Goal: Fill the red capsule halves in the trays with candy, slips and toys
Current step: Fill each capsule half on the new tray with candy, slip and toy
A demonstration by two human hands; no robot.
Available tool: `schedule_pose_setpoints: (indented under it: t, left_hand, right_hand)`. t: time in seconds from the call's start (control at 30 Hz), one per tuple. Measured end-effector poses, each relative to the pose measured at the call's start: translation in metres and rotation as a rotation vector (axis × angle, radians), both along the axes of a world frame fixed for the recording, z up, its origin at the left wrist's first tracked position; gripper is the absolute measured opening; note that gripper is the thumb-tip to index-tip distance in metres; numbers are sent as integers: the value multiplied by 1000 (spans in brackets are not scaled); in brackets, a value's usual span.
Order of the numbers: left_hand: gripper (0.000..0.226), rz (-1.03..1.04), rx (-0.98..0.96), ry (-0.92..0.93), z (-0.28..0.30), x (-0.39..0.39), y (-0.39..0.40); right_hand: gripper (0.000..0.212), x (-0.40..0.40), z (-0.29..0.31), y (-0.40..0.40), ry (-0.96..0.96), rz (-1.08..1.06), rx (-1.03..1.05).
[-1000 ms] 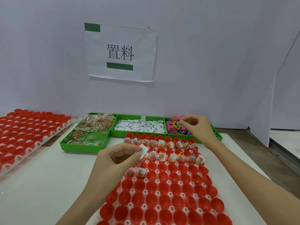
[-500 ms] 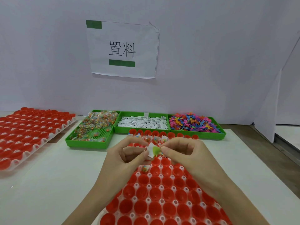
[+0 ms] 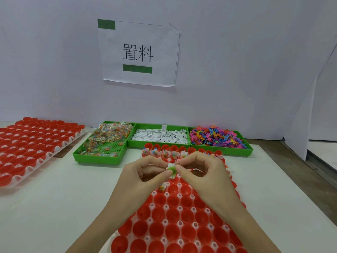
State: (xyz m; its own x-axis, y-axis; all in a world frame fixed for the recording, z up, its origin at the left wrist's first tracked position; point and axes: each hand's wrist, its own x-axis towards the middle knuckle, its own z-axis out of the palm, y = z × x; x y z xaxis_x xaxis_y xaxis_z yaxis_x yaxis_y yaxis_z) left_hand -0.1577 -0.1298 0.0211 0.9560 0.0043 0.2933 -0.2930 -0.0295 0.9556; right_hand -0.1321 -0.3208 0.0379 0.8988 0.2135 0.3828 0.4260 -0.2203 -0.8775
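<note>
A tray of red capsule halves lies in front of me; its far rows hold candy packets, the near cups look bare. My left hand and my right hand meet above the tray's middle rows. Between their fingertips sit a white paper slip and a small green toy; the left thumb and forefinger pinch the slip, the right fingertips pinch the toy. Behind stand green bins of candy packets, white slips and coloured toys.
A second tray of red capsule halves lies at the left on the white table. A paper sign hangs on the wall behind the bins. A white panel stands at the right.
My right hand came back from the toy bin with a green toy and met my left hand and its slip over the tray. Since half a second ago both hands have hardly moved.
</note>
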Motion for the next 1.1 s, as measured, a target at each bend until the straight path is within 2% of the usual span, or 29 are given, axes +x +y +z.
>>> schedule_pose_setpoints:
  t: [0.17,0.3,0.47,0.6,0.73,0.87,1.1]
  left_hand:
    - [8,36,-20,-60,-2,2,-5]
    - [12,54,-27,-65,-4,0,-8]
    - [13,53,-13,-62,-3,0,-4]
    - [14,103,144,-118,-3,1,-2]
    - [25,256,406,-234,-8,4,-1]
    - [26,215,636,-331,-18,8,-3]
    - [23,224,799,-343,-27,15,-1]
  right_hand:
    - [13,1,0,-3,-16,17,-10]
    - [7,2,1,-9,20,46,-78]
    - [13,-1,0,-12,36,82,-121]
    - [14,-2,-1,-11,18,46,-198]
    - [10,-1,-4,-9,17,4,-283]
    - [10,1,-12,-3,25,-33,-362]
    - [15,6,-18,0,44,-82,-374]
